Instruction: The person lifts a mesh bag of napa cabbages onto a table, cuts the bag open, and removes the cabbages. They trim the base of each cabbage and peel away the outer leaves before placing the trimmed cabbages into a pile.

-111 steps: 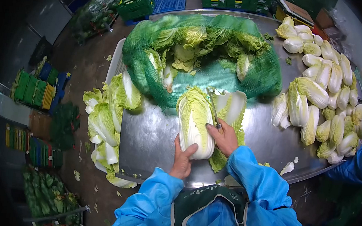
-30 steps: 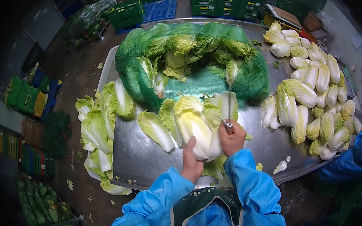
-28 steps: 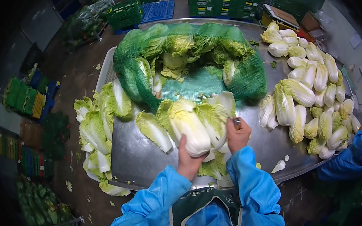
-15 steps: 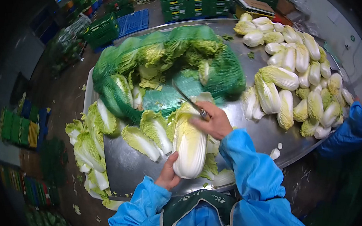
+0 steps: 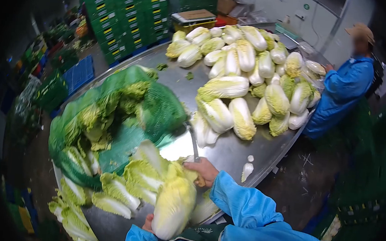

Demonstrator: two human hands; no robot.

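Observation:
A pale yellow-white napa cabbage (image 5: 173, 206) is held upright near the table's front edge. My left hand (image 5: 149, 223) supports its lower left side, with the fingers mostly hidden behind it. My right hand (image 5: 203, 172) is closed round the handle of a knife (image 5: 194, 144), beside the cabbage's leafy top, with the blade pointing up and away. Loose outer leaves (image 5: 116, 196) lie left of the cabbage. Behind them is a green mesh bag (image 5: 162, 107), open, with leafy cabbages inside.
Many trimmed cabbages (image 5: 243, 117) are piled on the metal table (image 5: 178, 81) at the back right. A person in blue (image 5: 348, 83) stands at its far right side. Green crates (image 5: 124, 15) are stacked behind. Small white scraps (image 5: 247, 170) lie near the right edge.
The view has swung to the right, bringing the other person into sight. The outer leaves at the cabbage's top spread to the left, and the knife points more steeply upward.

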